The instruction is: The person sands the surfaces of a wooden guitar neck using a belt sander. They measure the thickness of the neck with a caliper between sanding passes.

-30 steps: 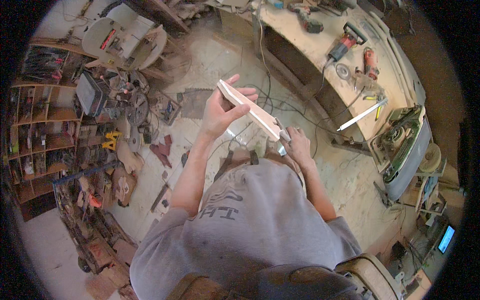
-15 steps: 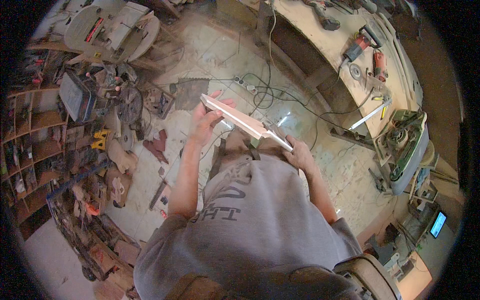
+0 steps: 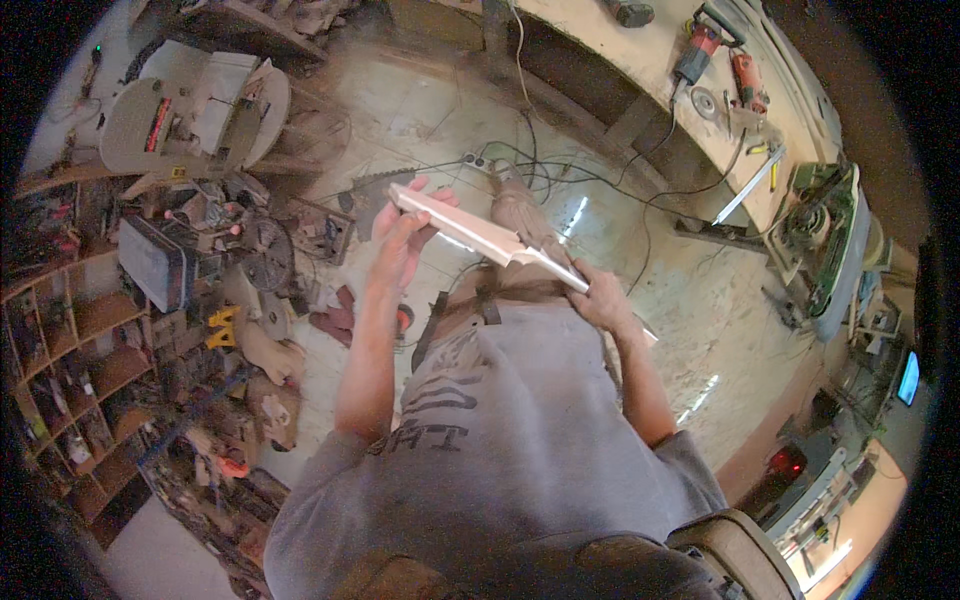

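Note:
A long, pale shaped wooden piece [image 3: 465,228] is held slantwise in front of my body. Its left part is broad and flat-sided, and past a stepped notch it narrows into a slim shaft at the right. My left hand [image 3: 405,225] grips the broad far-left end, thumb on the near side and fingers behind. Around the slim right end is my right hand [image 3: 600,298], fingers closed; its grip covers the tip of the shaft. The piece hangs in the air above my legs, touching neither floor nor bench.
A workbench [image 3: 590,30] at the upper right carries angle grinders [image 3: 700,50], a cutting disc [image 3: 704,101] and a metal straightedge [image 3: 750,185]. A green-sided machine [image 3: 835,250] stands right. Cables [image 3: 560,165] cross the floor ahead. Cluttered shelves [image 3: 100,315] and a round-topped machine [image 3: 130,125] stand left.
My body has moved over the floor, one leg now forward near the cables, and the surroundings have shifted in view. Both hands keep hold of the wooden piece, at nearly the same slant.

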`<state>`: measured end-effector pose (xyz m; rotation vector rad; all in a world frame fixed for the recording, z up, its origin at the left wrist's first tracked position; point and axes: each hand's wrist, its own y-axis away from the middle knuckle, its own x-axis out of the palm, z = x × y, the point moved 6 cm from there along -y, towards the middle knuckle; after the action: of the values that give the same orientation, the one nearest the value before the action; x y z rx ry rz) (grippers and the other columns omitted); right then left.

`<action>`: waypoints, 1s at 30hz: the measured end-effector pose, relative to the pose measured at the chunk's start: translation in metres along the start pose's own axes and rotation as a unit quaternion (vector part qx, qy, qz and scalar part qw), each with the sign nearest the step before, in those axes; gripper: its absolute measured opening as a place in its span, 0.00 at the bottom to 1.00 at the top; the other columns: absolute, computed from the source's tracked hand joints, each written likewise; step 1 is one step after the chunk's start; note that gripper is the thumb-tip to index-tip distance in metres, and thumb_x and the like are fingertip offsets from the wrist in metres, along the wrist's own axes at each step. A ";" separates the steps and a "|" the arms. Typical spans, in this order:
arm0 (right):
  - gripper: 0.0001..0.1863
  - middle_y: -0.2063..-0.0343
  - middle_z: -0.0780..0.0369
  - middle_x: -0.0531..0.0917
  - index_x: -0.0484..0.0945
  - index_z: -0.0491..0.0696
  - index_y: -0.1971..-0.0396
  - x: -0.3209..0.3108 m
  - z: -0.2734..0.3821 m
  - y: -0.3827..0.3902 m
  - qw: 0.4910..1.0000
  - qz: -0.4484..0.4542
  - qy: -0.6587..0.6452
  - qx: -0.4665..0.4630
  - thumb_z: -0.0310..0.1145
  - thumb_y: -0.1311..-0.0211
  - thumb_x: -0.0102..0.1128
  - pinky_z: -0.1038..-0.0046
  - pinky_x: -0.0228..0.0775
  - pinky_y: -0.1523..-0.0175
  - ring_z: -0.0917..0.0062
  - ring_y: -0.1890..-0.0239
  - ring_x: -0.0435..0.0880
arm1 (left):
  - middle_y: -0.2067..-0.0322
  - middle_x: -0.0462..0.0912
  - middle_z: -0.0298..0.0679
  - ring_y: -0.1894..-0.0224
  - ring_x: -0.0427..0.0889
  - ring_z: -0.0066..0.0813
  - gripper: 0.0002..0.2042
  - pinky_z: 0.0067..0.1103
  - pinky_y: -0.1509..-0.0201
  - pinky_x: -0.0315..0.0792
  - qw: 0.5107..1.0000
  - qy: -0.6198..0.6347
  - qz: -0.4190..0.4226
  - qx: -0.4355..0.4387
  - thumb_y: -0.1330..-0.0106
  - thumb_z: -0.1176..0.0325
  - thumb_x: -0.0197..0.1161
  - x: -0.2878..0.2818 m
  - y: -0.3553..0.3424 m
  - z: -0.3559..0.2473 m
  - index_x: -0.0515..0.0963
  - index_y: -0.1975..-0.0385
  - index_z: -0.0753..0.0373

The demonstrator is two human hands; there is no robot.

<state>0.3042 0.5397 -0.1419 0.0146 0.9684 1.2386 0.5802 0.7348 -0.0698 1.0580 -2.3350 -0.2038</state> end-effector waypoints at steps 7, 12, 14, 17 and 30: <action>0.22 0.63 0.44 0.84 0.76 0.47 0.48 -0.007 0.003 -0.002 0.997 -0.047 -0.060 -0.017 0.38 0.43 0.63 0.49 0.74 0.53 0.44 0.57 0.83 | 0.41 0.77 0.58 0.37 0.77 0.51 0.35 0.41 0.30 0.69 0.998 -0.038 0.042 0.005 0.33 0.62 0.64 0.031 -0.054 -0.008 0.58 0.31 0.71; 0.22 0.63 0.42 0.84 0.77 0.45 0.49 -0.017 -0.007 0.034 0.994 -0.061 -0.090 0.030 0.39 0.41 0.62 0.50 0.73 0.52 0.45 0.57 0.83 | 0.41 0.77 0.60 0.39 0.79 0.51 0.31 0.40 0.31 0.71 0.995 -0.038 0.083 -0.027 0.30 0.61 0.59 0.060 -0.071 0.017 0.59 0.33 0.72; 0.22 0.62 0.43 0.84 0.77 0.45 0.49 -0.019 -0.017 0.047 0.989 -0.051 -0.136 0.038 0.42 0.39 0.62 0.51 0.74 0.51 0.45 0.56 0.83 | 0.43 0.77 0.62 0.40 0.80 0.52 0.28 0.40 0.32 0.73 0.994 -0.020 0.090 -0.052 0.29 0.62 0.57 0.072 -0.077 0.035 0.60 0.35 0.72; 0.24 0.61 0.44 0.85 0.78 0.45 0.48 -0.029 -0.025 0.069 0.986 -0.067 -0.144 0.047 0.48 0.34 0.61 0.53 0.74 0.50 0.45 0.56 0.83 | 0.46 0.78 0.65 0.42 0.82 0.53 0.22 0.39 0.34 0.76 0.993 0.021 0.079 -0.087 0.27 0.65 0.53 0.090 -0.084 0.063 0.63 0.40 0.72; 0.36 0.75 0.58 0.79 0.81 0.42 0.48 -0.056 -0.193 0.158 0.947 -0.012 -0.239 0.214 0.64 0.25 0.43 0.66 0.70 0.63 0.69 0.71 0.77 | 0.47 0.82 0.53 0.48 0.85 0.48 0.20 0.37 0.39 0.78 0.973 0.026 0.001 -0.231 0.27 0.58 0.58 0.168 -0.081 0.271 0.72 0.44 0.67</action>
<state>0.0604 0.4627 -0.1493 0.6178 0.7858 0.9177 0.3946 0.5331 -0.2511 0.8154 -2.0943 -0.6728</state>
